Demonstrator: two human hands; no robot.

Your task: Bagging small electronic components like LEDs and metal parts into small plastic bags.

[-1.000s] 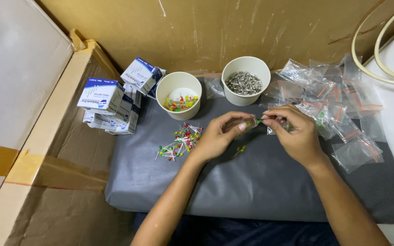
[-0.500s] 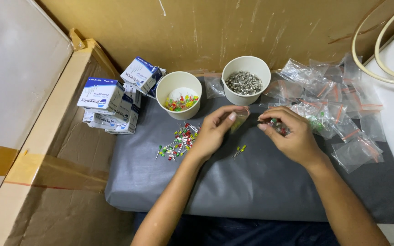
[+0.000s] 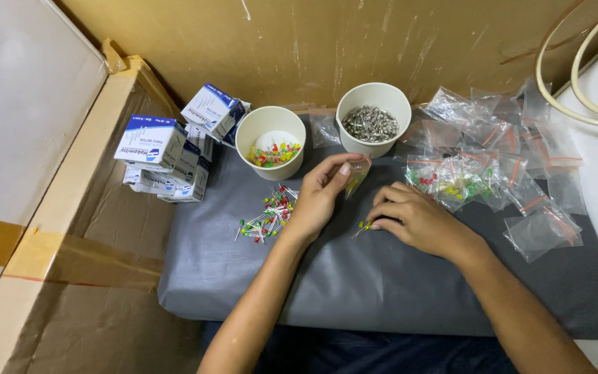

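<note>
My left hand (image 3: 321,197) pinches a small clear plastic bag (image 3: 356,176) by its edge above the grey pad (image 3: 354,277). My right hand (image 3: 417,221) rests knuckles-up on the pad, its fingertips on a few small yellow and green LEDs (image 3: 363,227). A loose heap of red, green and yellow LEDs (image 3: 266,216) lies just left of my left hand. Behind it stands a white paper cup with coloured LEDs (image 3: 271,149), and beside that a white cup of small metal parts (image 3: 370,123).
Several small clear bags (image 3: 493,166), some filled with LEDs, lie at the right of the pad. Blue and white small boxes (image 3: 167,156) are stacked at the left on cardboard. A brown board wall stands behind; white tubing (image 3: 555,90) curves at upper right.
My hands have parted: the left hand keeps the small bag and moved slightly back, while the right hand dropped to the pad onto a few LEDs.
</note>
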